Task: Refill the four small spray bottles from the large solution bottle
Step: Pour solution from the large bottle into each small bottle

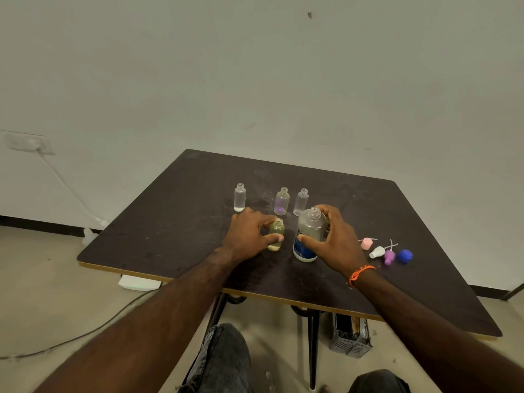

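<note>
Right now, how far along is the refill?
Done: all bottles uncapped, spray tops lying at the right. In hand: left hand holds the yellowish bottle, with only a little liquid at its bottom; right hand grips the big bottle, upright. Left: the three back bottles look nearly empty; recapping.

A: At a dark table, the left hand grips a yellowish small bottle, the right hand the uncapped large solution bottle.

B: Behind them?

A: 3 open small bottles, upright; 4 loose caps lie right.
</note>
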The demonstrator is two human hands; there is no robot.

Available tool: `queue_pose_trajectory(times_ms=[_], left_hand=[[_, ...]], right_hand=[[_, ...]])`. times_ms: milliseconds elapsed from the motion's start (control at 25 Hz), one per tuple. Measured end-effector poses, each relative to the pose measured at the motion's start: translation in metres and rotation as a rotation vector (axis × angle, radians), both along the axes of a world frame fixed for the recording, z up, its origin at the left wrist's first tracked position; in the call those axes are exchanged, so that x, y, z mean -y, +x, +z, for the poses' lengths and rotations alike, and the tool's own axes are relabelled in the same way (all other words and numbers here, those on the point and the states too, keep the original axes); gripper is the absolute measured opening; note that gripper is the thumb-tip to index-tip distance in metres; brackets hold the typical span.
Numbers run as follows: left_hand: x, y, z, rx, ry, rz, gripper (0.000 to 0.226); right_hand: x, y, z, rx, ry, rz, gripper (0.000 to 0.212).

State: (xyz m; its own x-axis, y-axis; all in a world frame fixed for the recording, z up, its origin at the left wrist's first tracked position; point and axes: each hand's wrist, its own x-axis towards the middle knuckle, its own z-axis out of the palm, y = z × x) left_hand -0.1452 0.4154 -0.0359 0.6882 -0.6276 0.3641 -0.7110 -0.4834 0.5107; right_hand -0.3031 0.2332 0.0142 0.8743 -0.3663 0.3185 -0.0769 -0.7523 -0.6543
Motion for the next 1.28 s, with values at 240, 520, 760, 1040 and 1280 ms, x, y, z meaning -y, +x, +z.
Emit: queue_pose_trajectory(times_ms=[240,520,760,1040,1280], left_hand=[[0.000,-0.003,0.012,0.047,0.081,0.060,0.034],[0.021,0.010,0.026,0.040,0.206,0.257,0.023],[0.049,0.026,0.033,0.016,0.252,0.419,0.026],[0.065,0.034,0.033,-0.059,0.181,0.529,0.025],[0.069,0.034,0.033,-0.048,0.177,0.553,0.028]], right_hand=[[0.008,0.003,-0.003,-0.010,0.068,-0.020,0.077],[0.015,0.003,-0.014,0.046,0.096,-0.011,0.075],[0.020,0.006,-0.022,0.078,0.099,-0.012,0.077],[0.023,0.008,-0.024,0.073,0.112,0.004,0.078],[0.024,0.009,-0.024,0.060,0.113,0.013,0.080]])
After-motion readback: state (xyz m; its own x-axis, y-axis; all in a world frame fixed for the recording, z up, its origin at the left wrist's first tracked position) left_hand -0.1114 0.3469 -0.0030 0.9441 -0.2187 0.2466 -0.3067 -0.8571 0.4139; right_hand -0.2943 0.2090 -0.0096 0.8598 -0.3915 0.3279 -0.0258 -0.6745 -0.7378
